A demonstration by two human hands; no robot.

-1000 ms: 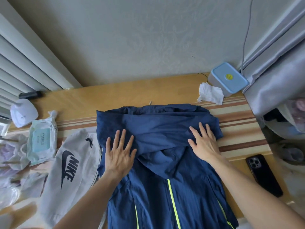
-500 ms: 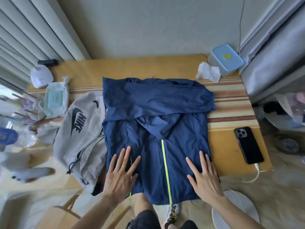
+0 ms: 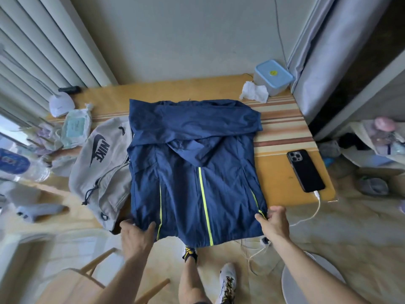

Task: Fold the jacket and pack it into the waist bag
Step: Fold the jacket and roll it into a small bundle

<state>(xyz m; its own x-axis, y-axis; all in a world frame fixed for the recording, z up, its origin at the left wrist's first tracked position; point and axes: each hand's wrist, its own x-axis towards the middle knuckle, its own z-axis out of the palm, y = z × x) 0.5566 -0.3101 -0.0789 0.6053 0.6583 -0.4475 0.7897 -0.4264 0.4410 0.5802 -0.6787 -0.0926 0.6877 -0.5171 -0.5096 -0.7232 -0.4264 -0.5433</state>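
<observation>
A thin, soft, likely slippery navy jacket (image 3: pixel 192 163) lies flat on the desk (image 3: pixel 282 178) beside the grey waist bag (image 3: pixel 103 165), left hand (image 3: pixel 137 234) and right hand (image 3: pixel 274 221) each pinching a bottom hem corner, the best hold for folding
</observation>
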